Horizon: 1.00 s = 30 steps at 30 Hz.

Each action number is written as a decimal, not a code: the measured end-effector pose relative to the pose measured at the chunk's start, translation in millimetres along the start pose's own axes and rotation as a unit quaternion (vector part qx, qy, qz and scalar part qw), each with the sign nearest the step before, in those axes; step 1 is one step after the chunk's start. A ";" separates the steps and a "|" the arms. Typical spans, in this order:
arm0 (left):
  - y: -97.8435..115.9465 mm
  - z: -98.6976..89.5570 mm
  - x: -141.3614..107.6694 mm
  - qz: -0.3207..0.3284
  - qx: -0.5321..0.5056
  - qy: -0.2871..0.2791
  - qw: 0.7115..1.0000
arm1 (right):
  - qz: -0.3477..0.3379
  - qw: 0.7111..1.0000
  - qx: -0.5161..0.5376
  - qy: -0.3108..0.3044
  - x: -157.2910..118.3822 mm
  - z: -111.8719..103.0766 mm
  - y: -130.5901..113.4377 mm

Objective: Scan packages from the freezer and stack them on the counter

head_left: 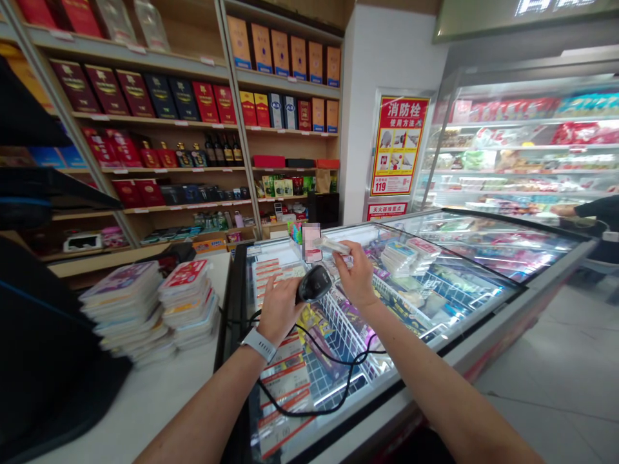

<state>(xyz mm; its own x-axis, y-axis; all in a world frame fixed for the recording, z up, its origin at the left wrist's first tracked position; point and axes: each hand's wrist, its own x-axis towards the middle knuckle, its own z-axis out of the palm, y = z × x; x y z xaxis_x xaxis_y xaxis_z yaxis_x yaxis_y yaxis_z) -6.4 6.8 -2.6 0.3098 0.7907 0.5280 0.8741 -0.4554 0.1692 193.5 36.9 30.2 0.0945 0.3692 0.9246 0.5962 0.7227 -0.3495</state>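
Observation:
My left hand (278, 309) is shut around a black handheld barcode scanner (314, 283), and a white smartwatch (260, 343) sits on that wrist. The scanner's thin black cable (309, 380) loops down across the glass. My right hand (355, 274) pinches a small clear-wrapped packet (331, 245) by one end, close to the scanner's head. Both hands are above a glass-topped chest freezer (387, 309). A pixelated patch (312, 241) hides something just behind the packet.
Two tall stacks of flat packaged goods (145, 309) stand on the white counter (145, 406) at left. Another stack (409, 254) lies in the freezer. Boxed-liquor shelves (145, 122) and a chilled display case (522, 148) stand behind. A co-worker's hand (563, 210) reaches in at far right.

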 end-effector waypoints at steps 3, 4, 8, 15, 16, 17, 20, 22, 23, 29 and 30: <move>0.0 -0.2 0.4 0.005 0.007 0.005 1.000 | 0.009 1.000 -0.005 0.006 -3.6 -1.6 10.5; 0.0 -0.1 0.4 0.007 0.008 0.006 1.000 | 0.013 1.000 -0.008 0.008 -5.5 -1.5 14.4; 0.1 0.3 0.4 0.011 0.009 0.005 1.000 | 0.053 0.999 -0.002 0.002 -16.7 1.0 33.3; 0.8 -1.6 0.4 0.005 0.002 0.003 1.000 | 0.129 0.992 0.012 -0.011 -36.1 5.5 61.6; 1.1 -1.8 0.4 0.006 0.002 0.004 1.000 | 0.130 0.991 0.014 -0.013 -37.5 5.6 63.9; 1.4 -1.9 0.5 0.005 0.004 0.004 1.000 | 0.129 0.991 0.017 -0.016 -38.7 5.6 66.0; 1.7 -1.8 0.7 0.006 0.011 0.002 1.000 | 0.129 0.991 0.029 -0.023 -41.6 5.1 70.9; 1.1 -1.1 0.9 0.008 0.013 0.005 1.000 | 0.134 0.990 0.035 -0.022 -43.3 4.6 73.5; 0.6 -0.6 1.0 0.010 0.014 0.007 1.000 | 0.137 0.990 0.036 -0.021 -44.0 4.2 74.7; -2.8 3.8 1.0 0.019 0.015 0.022 0.999 | 0.153 0.988 0.027 -0.009 -45.6 0.7 83.3; -3.3 4.7 1.0 0.019 0.017 0.025 0.999 | 0.158 0.987 0.029 -0.007 -45.6 0.3 85.6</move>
<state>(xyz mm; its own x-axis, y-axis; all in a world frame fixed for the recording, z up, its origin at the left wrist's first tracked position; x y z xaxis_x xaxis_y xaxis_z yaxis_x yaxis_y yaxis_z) -7.2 11.0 -6.6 0.3252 0.7507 0.5751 0.8745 -0.4701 0.1192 240.0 82.2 -42.0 0.2573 0.5892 0.7659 0.4925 0.6020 -0.6285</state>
